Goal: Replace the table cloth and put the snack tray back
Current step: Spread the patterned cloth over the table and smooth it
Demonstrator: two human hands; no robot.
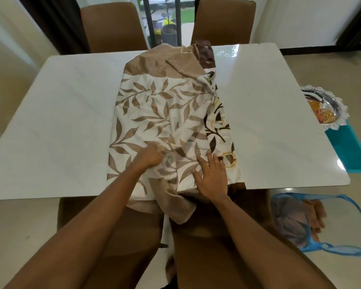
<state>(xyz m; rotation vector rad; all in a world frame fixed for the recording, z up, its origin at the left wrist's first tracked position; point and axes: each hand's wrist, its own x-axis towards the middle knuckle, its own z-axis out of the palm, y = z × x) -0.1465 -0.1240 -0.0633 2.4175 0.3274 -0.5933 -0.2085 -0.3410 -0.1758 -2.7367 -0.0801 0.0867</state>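
Observation:
A beige and white leaf-patterned table cloth (154,105) lies folded in a long strip across the middle of the white table (269,113), its near end hanging over the front edge. A second cloth with dark brown flowers (218,122) shows under its right side. My left hand (149,156) pinches a fold of the leaf cloth near the front. My right hand (213,176) rests flat on the cloth, fingers spread. The silver snack tray (329,103) with orange snacks sits off the table's right edge on a teal stool (350,151).
Two brown chairs (113,26) stand at the far side and two more below me at the near side. A blue mesh basket (313,222) holding cloth sits on the floor at the right. A glass door is behind the table.

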